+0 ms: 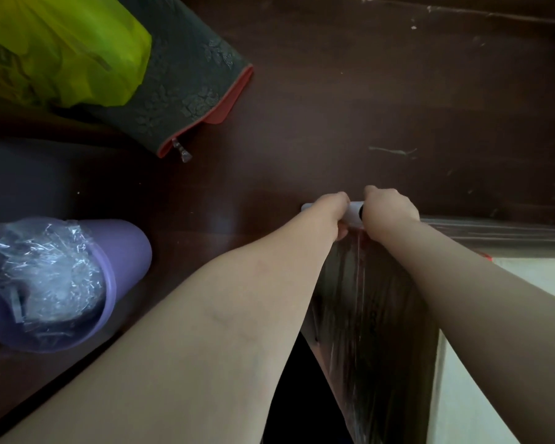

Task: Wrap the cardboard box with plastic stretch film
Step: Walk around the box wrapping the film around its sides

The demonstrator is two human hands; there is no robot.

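Note:
A white roll of stretch film [354,213] lies crosswise at the centre of the view, and both hands grip it. My left hand [332,213] holds its left part, my right hand [388,213] its right end. A clear sheet of film [369,315] stretches from the roll down toward me, wrinkled and shiny. The cardboard box [526,270] shows at the lower right as a pale top face under my right forearm, with film bands [500,232] across its far edge. Most of the box is hidden by my arm and the frame edge.
A purple plastic bin [122,251] stuffed with crumpled film stands at the left. Behind it lie a dark patterned cushion with red piping [189,91] and a yellow-green bag [61,49]. The dark brown floor [366,107] spreads beyond the hands.

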